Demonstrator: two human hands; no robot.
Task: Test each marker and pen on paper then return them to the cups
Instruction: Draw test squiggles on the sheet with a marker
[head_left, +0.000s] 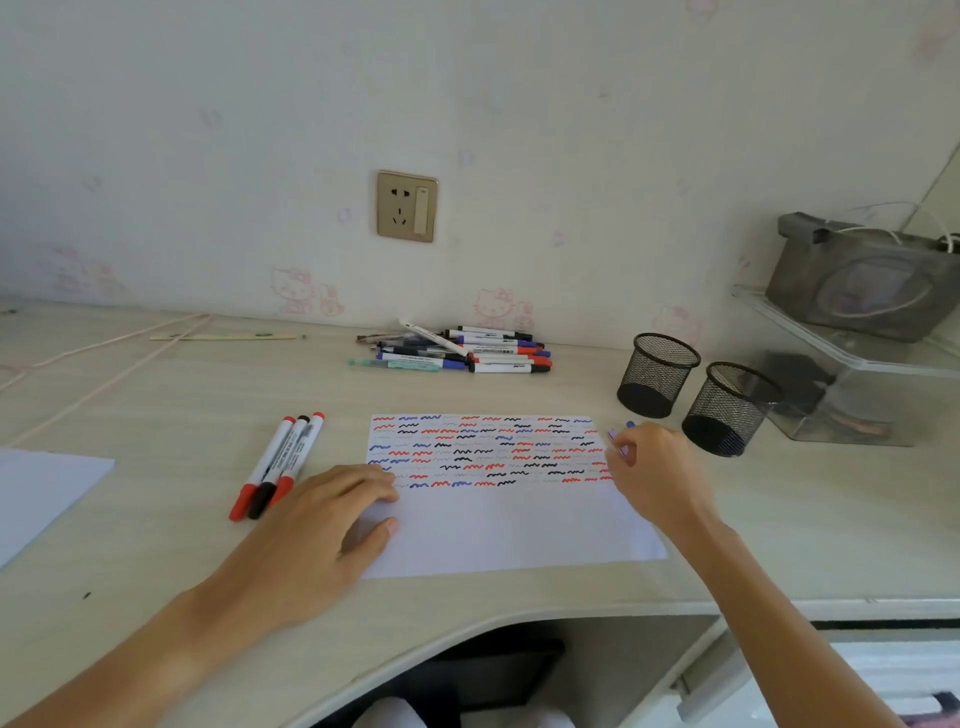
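The left hand (332, 512) lay flat and open on the paper (498, 499), pinning its left edge. The right hand (652, 467), at the paper's right edge, pinched a blurred blue-tipped marker (621, 439). Best to hold the thin sheet down and stroke lightly. Beyond it lay smooth plastic pens (457, 351); to its right stood two round black mesh cups (693, 392).

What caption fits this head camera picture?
Left hand steadies scribbled paper; right hand holds a blue marker.
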